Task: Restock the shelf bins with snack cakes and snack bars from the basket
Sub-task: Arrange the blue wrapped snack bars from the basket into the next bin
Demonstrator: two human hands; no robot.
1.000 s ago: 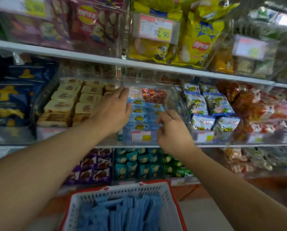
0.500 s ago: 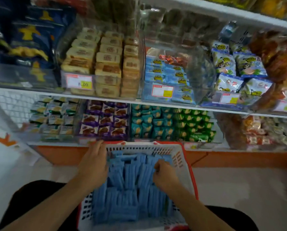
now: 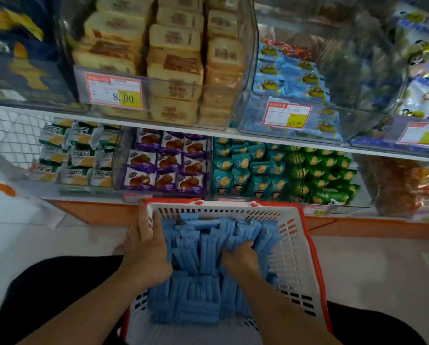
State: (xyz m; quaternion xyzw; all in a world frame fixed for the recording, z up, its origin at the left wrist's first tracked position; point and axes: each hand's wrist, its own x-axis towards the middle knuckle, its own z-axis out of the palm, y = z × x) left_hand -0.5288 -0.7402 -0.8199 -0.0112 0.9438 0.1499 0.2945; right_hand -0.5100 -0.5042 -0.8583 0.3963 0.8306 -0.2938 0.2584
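Reaching into basket, left hand flat on blue bars, right hand gripping some

Dim, soft focus, wide-angle edge distortion

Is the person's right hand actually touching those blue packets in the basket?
Touching. The head view shows the right hand pressed down into the blue packets, its curled fingers buried among them, with no gap visible.
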